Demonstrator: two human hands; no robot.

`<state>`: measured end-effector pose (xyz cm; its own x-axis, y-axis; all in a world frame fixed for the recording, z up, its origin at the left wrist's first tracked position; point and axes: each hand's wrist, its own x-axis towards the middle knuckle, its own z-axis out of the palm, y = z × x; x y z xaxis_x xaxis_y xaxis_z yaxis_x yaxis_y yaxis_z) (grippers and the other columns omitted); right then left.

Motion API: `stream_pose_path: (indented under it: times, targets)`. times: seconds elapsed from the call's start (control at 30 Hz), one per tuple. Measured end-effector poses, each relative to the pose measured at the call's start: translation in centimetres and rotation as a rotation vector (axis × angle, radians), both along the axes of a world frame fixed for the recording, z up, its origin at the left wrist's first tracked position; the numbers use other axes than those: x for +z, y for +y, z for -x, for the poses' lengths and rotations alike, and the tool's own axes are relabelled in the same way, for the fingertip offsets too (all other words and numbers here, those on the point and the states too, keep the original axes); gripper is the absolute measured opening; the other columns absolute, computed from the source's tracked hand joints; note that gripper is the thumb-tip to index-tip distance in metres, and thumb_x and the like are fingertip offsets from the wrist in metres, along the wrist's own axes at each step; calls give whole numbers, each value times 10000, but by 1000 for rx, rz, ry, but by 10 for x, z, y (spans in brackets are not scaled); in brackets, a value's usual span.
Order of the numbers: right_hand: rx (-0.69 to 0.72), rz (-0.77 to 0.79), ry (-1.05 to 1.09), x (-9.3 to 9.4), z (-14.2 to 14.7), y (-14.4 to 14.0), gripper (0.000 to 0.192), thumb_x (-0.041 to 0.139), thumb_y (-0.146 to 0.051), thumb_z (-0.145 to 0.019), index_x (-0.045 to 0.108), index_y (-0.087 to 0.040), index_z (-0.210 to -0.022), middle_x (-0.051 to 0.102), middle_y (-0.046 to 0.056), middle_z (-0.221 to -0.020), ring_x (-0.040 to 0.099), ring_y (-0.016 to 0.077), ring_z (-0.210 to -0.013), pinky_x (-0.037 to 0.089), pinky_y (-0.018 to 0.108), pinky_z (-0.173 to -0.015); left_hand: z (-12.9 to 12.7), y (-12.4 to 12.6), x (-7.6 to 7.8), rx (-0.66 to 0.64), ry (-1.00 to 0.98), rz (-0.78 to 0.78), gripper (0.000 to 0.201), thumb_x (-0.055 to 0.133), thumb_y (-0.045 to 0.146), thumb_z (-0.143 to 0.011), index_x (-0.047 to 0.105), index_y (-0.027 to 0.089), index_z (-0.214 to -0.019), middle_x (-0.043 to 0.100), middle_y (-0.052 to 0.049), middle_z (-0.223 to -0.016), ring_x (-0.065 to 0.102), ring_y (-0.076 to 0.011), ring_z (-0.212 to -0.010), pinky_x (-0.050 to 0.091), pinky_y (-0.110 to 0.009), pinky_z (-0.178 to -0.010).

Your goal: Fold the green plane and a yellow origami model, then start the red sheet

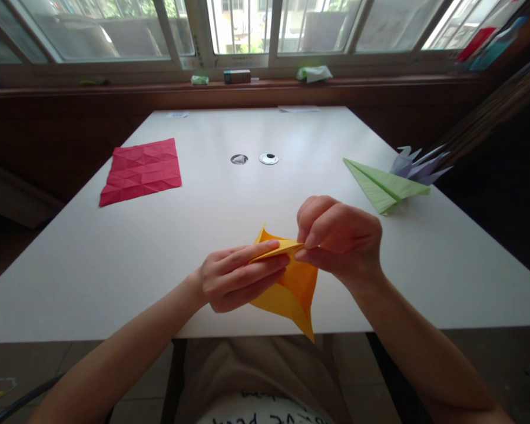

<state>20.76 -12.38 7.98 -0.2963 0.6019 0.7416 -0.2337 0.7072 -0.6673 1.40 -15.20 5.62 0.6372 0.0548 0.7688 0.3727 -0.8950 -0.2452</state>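
Note:
A partly folded sheet of yellow-orange paper (294, 291) is held just above the near edge of the white table (159, 247). My left hand (238, 278) grips its left side with the fingers laid flat along a fold. My right hand (340, 238) pinches the top flap of the same paper between thumb and fingertips. One pointed corner of the paper hangs down past the table edge.
A creased red paper sheet (142, 171) lies at the far left. A green paper plane (386, 185) and a pale purple folded figure (417, 165) sit at the right edge. Two round cable grommets (268, 158) are mid-table. Small objects line the windowsill (265, 82).

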Motion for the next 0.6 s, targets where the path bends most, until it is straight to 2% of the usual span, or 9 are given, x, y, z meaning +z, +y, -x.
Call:
stream_pose_path:
  times: [0.13,0.37,0.6]
  targets:
    - [10,10,-2,-1,-2,-1,156,778,-210,-629,633,-235,-682,600,-4,-684,543,135,-625,471,305,-551,0,2,-2,-1,8,0,159,555,74,-819,676,127,-906,727,-33,-921,596,-188,-1085,534,-232,-891]
    - [-1,-20,-8,0,-2,-1,181,797,-221,-602,627,-244,-662,594,-14,-671,543,129,-603,480,312,-555,-2,15,-14,-80,-65,-145,166,529,96,-840,678,153,-887,711,-21,-997,543,-193,-1157,526,-234,-910]
    - [-16,-19,-13,2,-2,-3,182,797,-216,-601,621,-240,-643,600,-11,-672,547,130,-598,486,317,-549,-2,6,-6,-60,-37,-40,150,555,77,-822,684,132,-874,725,-29,-935,594,-189,-1087,526,-224,-905]
